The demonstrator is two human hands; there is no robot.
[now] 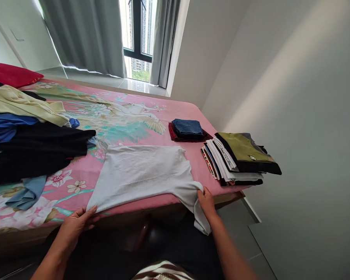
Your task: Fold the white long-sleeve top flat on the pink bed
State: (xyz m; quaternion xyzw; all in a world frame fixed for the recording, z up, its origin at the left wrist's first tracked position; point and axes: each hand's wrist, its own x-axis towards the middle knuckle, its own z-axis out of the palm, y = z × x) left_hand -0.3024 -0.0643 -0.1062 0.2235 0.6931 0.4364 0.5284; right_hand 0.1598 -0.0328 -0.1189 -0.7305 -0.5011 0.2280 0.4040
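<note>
A white shirt (142, 171) lies spread on the bed's near edge, doubled over lengthwise as far as I can tell. My left hand (77, 223) pinches its lower left corner at the hem. Near the shirt's right end, my right hand (206, 202) grips the sleeve area, and a loose part of the cloth hangs over the bed's edge below it. To the right of that hand stands a stack of folded clothes (245, 159) with an olive and black garment on top. Beyond the shirt sits a smaller pile with folded blue denim (187, 127) over dark and red checked cloth.
A loose heap of clothes (41, 144), black, blue and pale yellow, covers the bed's left side. Behind it lies a red cloth item (13, 74). The bed has a pink floral sheet (128, 111). A wall (309, 116) rises on the right; grey curtains (84, 35) flank the window.
</note>
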